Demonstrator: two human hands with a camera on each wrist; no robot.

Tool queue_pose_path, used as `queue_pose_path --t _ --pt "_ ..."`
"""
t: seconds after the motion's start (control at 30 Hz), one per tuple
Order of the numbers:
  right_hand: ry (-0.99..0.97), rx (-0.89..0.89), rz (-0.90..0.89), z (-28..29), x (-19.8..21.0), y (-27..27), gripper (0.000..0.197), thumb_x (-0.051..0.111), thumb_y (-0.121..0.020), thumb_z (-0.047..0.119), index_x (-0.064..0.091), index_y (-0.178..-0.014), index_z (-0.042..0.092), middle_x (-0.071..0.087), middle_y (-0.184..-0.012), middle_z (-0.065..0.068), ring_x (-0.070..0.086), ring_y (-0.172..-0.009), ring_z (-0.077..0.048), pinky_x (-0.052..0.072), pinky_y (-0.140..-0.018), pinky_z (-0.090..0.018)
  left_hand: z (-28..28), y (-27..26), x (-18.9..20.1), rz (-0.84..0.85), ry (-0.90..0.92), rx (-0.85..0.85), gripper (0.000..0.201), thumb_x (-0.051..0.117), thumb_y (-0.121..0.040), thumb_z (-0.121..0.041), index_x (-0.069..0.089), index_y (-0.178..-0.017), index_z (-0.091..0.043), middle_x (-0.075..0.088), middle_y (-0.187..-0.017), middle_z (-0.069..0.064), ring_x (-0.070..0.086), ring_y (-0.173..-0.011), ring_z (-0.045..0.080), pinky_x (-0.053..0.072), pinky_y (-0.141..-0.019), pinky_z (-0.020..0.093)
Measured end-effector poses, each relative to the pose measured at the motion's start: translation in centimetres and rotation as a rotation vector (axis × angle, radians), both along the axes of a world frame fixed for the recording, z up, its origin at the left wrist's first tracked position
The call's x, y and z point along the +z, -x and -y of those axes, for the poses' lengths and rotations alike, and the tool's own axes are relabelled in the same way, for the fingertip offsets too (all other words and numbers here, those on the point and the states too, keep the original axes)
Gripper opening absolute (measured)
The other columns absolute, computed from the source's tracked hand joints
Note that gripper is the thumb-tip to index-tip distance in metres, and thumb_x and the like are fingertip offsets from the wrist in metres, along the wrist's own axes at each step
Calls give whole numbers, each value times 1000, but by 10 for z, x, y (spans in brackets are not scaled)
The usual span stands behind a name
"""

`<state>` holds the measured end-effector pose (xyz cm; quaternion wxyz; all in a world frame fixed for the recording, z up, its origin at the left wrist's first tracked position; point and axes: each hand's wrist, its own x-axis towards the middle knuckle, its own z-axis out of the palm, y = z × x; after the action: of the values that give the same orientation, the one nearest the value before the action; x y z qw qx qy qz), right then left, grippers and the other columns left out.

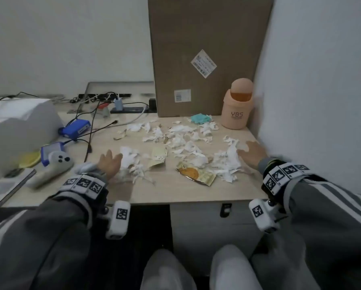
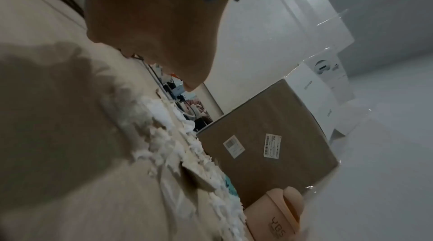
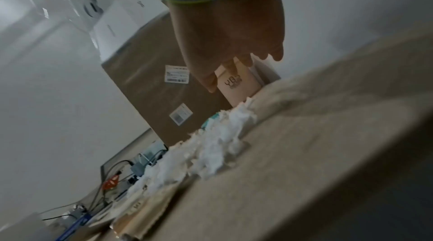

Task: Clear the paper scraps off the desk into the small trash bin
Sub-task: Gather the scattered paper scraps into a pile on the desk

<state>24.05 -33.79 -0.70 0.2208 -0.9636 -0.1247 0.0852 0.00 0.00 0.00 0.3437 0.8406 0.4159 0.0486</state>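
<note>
On the bench point(image 1: 175, 191), torn paper scraps point(image 1: 181, 143) lie spread between both hands. Left hand point(image 1: 110, 164) and right hand point(image 1: 253, 155) flank the pile, each grip released, fingers straight. Behind the scraps, the small trash bin point(image 1: 237, 105) stands upright beside a cardboard box point(image 1: 206, 49).

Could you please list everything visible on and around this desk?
paper scraps: many, white, strewn over desk middle
trash bin: one, peach, back right corner
cardboard box: one, brown, upright behind bin
teal wad: one, by box base
food wrappers: two, yellowish, near front edge
blue devices: two, left, cabled
white controller: one, left
desk: one, light wood
left hand: open, at pile's left edge
right hand: open, at pile's right edge
</note>
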Motion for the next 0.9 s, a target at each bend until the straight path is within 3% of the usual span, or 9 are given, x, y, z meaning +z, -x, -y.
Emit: queue_pose_path --t 0.13,0.23,0.3,0.4,0.47,0.57,0.77,0.83,0.9 --pt "70 -34 -127 -2 -15 -3 67 32 -94 49 16 -147 13 15 -156 -13 14 -143 -35 19 -114 -45 7 -14 -18 -38 64 8 63 28 -105 -40 5 -156 -12 0 -162 13 3 -149 31 8 -119 44" --pt "98 41 -185 -15 -16 5 55 28 -99 39 19 -145 9 18 -154 -18 19 -140 -38 23 -113 -47 29 -29 -22 -50 -61 -27 50 35 -103 -25 24 -150 -11 16 -157 16 17 -144 35 20 -114 45" --pt "127 80 -224 -30 -7 19 60 23 -100 43 13 -148 9 12 -156 -16 20 -141 -35 22 -114 -42 48 -44 -16 -38 -40 -60 39 31 -103 -18 33 -141 -9 25 -150 15 21 -141 33 22 -111 43" --pt "111 137 -239 -55 -5 30 61 25 -99 44 15 -148 8 21 -154 -14 33 -135 -34 32 -110 -41 70 -63 -12 -35 17 -138 35 26 -104 -15 36 -136 -6 31 -147 17 19 -143 35 19 -114 47" --pt "115 188 -260 -70 -5 33 60 27 -99 41 14 -148 8 18 -155 -13 28 -138 -33 28 -112 -41 86 -78 -10 5 67 -182 38 23 -104 -11 32 -140 -3 28 -151 20 18 -144 37 16 -116 48" --pt "79 252 -286 -89 -2 35 58 28 -100 36 13 -148 7 16 -157 -11 22 -141 -31 25 -112 -37 107 -92 -2 50 197 -233 47 20 -107 -22 28 -147 2 21 -157 20 14 -147 34 10 -120 43" --pt "-158 189 -259 -80 15 26 51 30 -101 32 25 -146 11 23 -155 -6 25 -141 -24 21 -112 -31 91 -90 5 168 337 -186 62 34 -102 -47 27 -152 -11 24 -159 8 26 -145 26 20 -119 43" --pt "-145 151 -211 -67 24 19 48 31 -101 30 28 -145 10 24 -155 -5 24 -142 -23 20 -112 -29 78 -86 11 165 283 -159 58 36 -102 -42 35 -147 -6 29 -157 12 36 -138 27 26 -114 39" --pt "-71 126 -181 -54 30 15 44 34 -100 26 38 -138 6 32 -151 -10 34 -135 -26 27 -107 -30 67 -83 15 148 233 -127 42 37 -103 -31 49 -127 2 40 -148 20 45 -114 25 33 -97 33"
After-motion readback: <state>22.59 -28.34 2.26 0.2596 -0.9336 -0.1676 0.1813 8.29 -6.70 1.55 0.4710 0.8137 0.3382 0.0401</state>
